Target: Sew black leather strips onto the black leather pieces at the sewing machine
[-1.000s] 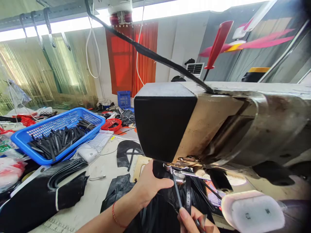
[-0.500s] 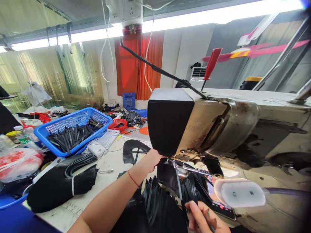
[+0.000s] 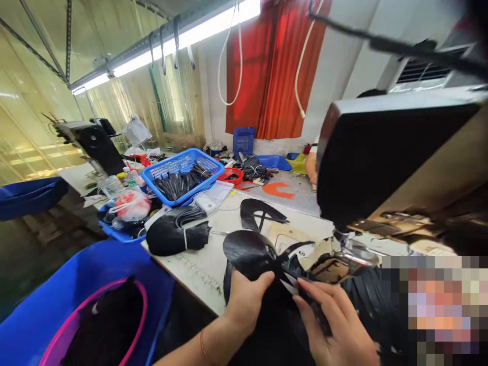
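My left hand (image 3: pixel 246 300) is closed on a black leather shoe upper (image 3: pixel 247 251), its thumb on top. The piece has a rounded end and crossing narrow straps, and is held above the near edge of the table. In my right hand (image 3: pixel 335 317) is a pair of thread snips (image 3: pixel 290 282), pale pointed blades towards the left beside the straps. Part of the snips is hidden in the fingers. Beyond my hands lies another black cut piece (image 3: pixel 253 213) with crossed straps. Black strips (image 3: pixel 369 300) lie to the right of my right hand.
A sewing machine head (image 3: pixel 354 162) overhangs at right. On the table (image 3: pixel 198 274) are a tied stack of black pieces (image 3: pixel 168 236) and a blue basket (image 3: pixel 147 178) of black strips. A blue bin (image 3: pixel 160 300) stands lower left. Another person's arm (image 3: pixel 311 165) shows behind the machine.
My left hand has come from beside the machine needle towards me and now holds the shoe upper. My right hand has moved up with the snips to it. The view has turned left.
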Demonstrator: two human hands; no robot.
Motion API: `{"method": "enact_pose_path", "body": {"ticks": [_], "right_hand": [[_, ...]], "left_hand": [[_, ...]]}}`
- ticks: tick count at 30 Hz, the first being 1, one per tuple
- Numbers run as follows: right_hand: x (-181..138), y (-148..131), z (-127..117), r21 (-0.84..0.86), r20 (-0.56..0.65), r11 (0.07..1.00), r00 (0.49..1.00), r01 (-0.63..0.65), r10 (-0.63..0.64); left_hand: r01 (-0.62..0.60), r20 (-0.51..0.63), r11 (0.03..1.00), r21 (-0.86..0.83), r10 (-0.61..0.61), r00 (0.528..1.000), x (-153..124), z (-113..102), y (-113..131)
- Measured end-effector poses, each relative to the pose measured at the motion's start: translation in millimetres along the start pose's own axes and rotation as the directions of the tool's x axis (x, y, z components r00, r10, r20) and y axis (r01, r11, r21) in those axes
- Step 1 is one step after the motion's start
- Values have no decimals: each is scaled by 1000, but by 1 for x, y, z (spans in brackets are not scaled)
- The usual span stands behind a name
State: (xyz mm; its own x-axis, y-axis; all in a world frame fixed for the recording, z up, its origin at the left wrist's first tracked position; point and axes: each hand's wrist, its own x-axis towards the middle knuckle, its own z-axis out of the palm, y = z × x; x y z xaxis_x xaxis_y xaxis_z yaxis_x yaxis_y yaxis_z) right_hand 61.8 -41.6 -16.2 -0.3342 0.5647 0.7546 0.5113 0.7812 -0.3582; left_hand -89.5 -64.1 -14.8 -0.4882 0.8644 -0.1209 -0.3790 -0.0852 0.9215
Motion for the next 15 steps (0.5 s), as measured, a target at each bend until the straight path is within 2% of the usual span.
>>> {"method": "enact_pose_path", "body": {"ticks": [3,8,11,15], "right_hand": [[2,-5,14,-97,-5,995,1000,17,-18],[-2,-12,16,-137,-4,990,1000,26,-27],[-2,-11,13,-118,-21,993,999,22,-25],[0,-7,11,-27,-118,999,993,-33,29]], "left_hand": [[23,-30,1000,11,-23,999,-22,-6,-1],[30,62,999,-38,-27,998,-31,-5,0],[51,77,996,-73,-45,996,-33,-4,-2],[117,89,983,-144,-105,990,-33,-6,-6]]}}
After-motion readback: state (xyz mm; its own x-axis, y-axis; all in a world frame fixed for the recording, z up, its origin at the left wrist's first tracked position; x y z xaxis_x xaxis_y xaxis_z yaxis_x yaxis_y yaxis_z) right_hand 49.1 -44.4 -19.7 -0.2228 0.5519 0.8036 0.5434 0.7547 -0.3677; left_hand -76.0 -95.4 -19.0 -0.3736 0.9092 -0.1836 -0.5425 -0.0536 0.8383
